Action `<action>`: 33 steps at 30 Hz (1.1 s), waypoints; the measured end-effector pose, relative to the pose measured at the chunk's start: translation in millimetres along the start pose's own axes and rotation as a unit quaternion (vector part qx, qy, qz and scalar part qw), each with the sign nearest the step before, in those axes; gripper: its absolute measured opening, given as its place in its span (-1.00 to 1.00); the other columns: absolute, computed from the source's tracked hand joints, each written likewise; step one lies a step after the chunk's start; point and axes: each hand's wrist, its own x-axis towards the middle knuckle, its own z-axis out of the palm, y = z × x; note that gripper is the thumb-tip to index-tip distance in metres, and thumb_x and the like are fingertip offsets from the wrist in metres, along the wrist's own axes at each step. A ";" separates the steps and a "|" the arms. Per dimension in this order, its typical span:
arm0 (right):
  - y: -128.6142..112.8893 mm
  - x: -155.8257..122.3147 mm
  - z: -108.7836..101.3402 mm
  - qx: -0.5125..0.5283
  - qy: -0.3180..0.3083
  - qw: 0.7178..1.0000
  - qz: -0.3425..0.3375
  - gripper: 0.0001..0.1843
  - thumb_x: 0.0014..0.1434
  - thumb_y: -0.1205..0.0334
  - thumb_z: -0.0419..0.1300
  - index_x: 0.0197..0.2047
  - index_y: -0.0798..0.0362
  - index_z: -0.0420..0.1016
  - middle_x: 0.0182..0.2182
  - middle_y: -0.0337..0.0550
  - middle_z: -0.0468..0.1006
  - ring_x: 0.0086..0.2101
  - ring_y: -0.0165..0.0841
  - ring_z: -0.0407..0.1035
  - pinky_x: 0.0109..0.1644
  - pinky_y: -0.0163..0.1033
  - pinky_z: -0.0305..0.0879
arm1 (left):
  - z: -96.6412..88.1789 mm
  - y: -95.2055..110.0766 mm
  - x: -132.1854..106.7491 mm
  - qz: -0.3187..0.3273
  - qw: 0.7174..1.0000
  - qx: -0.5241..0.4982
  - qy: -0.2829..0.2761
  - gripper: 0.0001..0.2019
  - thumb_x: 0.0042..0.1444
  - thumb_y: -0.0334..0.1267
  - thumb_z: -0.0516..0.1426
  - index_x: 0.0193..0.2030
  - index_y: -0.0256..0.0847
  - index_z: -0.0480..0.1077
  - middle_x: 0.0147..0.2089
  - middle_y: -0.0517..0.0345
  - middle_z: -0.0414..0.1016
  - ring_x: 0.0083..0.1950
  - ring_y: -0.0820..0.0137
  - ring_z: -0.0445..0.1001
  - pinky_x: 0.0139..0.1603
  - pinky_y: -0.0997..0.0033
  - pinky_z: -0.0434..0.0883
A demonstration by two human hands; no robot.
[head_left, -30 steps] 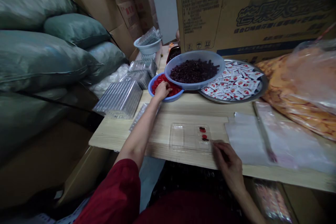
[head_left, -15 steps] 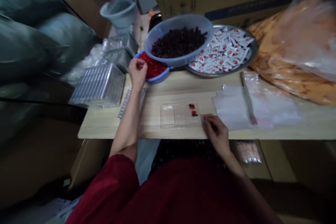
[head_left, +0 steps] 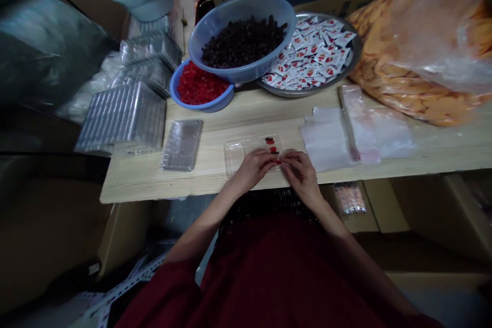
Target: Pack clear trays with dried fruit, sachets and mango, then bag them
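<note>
A clear plastic tray with compartments lies on the table in front of me. Dark and red pieces sit in its right-hand part, with another red piece just below. Over the tray's near right corner, my left hand and my right hand meet fingertip to fingertip. A small red piece shows between the fingertips, pinched by my left hand. My right hand's fingers are also pinched together, and what they hold is hidden.
Behind the tray stand a blue bowl of red pieces, a larger bowl of dark pieces and a metal tray of white sachets. Stacked plastic trays and a single one are left; plastic bags and an orange sack right.
My left hand has come from the bowl of red pieces to the tray's right side, bringing a red piece. My right hand has moved slightly left and up against it. The view has shifted.
</note>
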 end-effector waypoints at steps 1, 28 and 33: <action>1.8 0.1 1.0 -0.005 -0.001 1.000 -0.004 -0.75 0.38 0.21 0.16 0.06 -0.10 0.60 -0.02 -0.05 0.47 0.06 -0.20 0.38 0.19 0.08 0.36 | -1.2 -1.6 -0.1 -0.004 1.000 -0.002 0.006 -0.84 0.36 -0.26 0.14 -0.03 -0.12 0.54 -0.07 0.04 0.60 -0.04 0.33 0.56 0.02 0.22 0.52; 40.1 317.5 -17.7 -0.359 -0.149 0.921 -0.026 -0.54 -0.13 0.49 0.46 -0.08 0.18 0.63 -0.01 0.13 0.58 -0.08 -0.16 0.45 0.15 -0.08 0.31 | -10.1 -4.5 -31.8 -0.097 0.978 -0.023 0.186 -0.83 0.37 -0.25 0.08 -0.05 0.03 0.50 -0.14 0.11 0.56 -0.12 0.28 0.57 -0.09 0.21 0.58; 44.5 309.6 -43.6 -0.329 -0.109 0.938 -0.007 -0.83 0.03 0.49 0.29 -0.26 0.16 0.63 -0.29 -0.05 0.63 -0.26 -0.27 0.47 -0.09 -0.23 0.36 | -18.7 -8.8 -39.4 -0.104 0.973 -0.014 0.207 -0.83 0.36 -0.24 0.09 -0.07 0.01 0.52 -0.17 0.12 0.58 -0.14 0.27 0.57 -0.14 0.24 0.55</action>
